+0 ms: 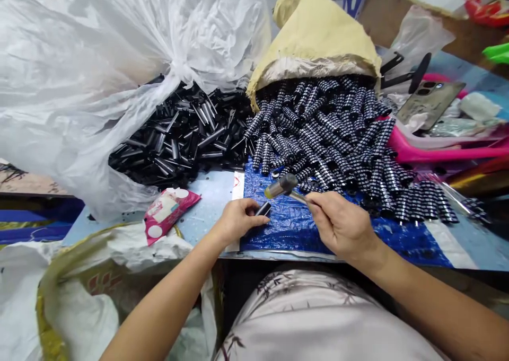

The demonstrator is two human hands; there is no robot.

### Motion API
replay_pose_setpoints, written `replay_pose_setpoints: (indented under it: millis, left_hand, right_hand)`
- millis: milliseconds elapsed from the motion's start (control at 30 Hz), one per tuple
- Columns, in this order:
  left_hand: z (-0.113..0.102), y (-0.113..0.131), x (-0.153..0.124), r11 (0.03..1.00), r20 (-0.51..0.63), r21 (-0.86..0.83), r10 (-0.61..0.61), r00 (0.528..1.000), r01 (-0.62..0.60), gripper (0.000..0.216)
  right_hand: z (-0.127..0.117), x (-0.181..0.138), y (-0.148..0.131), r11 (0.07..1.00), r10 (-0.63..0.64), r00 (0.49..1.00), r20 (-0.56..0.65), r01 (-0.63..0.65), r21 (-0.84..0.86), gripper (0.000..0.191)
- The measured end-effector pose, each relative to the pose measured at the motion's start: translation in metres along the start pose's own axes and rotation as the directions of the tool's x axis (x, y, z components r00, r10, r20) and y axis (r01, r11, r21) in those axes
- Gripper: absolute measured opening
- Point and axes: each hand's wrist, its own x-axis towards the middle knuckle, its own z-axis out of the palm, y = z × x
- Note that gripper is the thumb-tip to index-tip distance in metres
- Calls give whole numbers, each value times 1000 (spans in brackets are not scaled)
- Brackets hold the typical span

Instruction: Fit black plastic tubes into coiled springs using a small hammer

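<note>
My left hand (241, 219) pinches a short black tube (263, 209) between thumb and fingers, close above a blue plastic sheet (290, 231). In my right hand (341, 222) is a small hammer (287, 185), gripped by its thin metal handle. Its head hangs just above and to the right of the tube, apart from it. Part of the tube is hidden by my left fingers. Behind the hammer lies a large heap of black-and-white patterned rollers (318, 133), and to its left a pile of loose black tubes (191, 133).
A clear plastic bag (119, 48) spills the black tubes; a yellow sack (318, 29) spills the rollers. A pink packet (170, 212) lies left of my left hand. At right, a phone (431, 105) rests over a pink tray (445, 153). An open white sack (131, 249) stands below the table edge.
</note>
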Motion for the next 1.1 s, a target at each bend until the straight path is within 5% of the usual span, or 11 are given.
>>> replay_pose_setpoints:
  millis: [167, 333, 467, 567, 667, 733, 833, 933, 1000, 1067, 1100]
  left_hand:
    - [3, 2, 4, 999, -21, -4, 37, 999, -37, 33]
    - [-3, 8, 17, 998, 55, 16, 58, 997, -59, 37]
    - [-8, 10, 24, 997, 101, 30, 65, 993, -69, 40]
    - [-8, 9, 23, 997, 104, 35, 70, 992, -74, 39]
    - [-5, 8, 22, 995, 92, 61, 77, 993, -83, 37]
    - [0, 10, 23, 993, 83, 87, 69, 994, -76, 36]
    - [-1, 18, 18, 987, 67, 146, 55, 996, -65, 30]
    - [-29, 29, -7, 974, 95, 208, 68, 993, -87, 22]
    - [-63, 31, -35, 970, 229, 226, 40, 973, -93, 19]
    - [-97, 27, -60, 976, 525, 219, -111, 844, -8, 23]
    - [-109, 24, -68, 975, 561, 221, -153, 814, 32, 29]
  right_hand:
    - [10, 16, -8, 984, -25, 973, 230, 65, -168, 23]
    - [2, 15, -21, 980, -156, 988, 18, 153, 131, 26]
    - [10, 1, -31, 966, -248, 954, 170, 231, 112, 20]
    - [14, -6, -29, 981, -190, 943, 273, 171, 95, 19]
    - [13, -1, -19, 988, -101, 987, 124, 85, 129, 22]
    - [12, 5, -11, 999, -47, 996, 75, 46, 13, 22]
    - [14, 10, 0, 977, 13, 983, 183, 26, -210, 26]
    - [12, 5, 8, 975, 31, 976, 214, 17, -220, 24]
    - [9, -3, 12, 985, 7, 985, 175, 24, -170, 21]
    - [7, -12, 17, 989, -17, 985, 171, 41, -140, 18]
    - [8, -17, 19, 990, -24, 982, 185, 49, -129, 17]
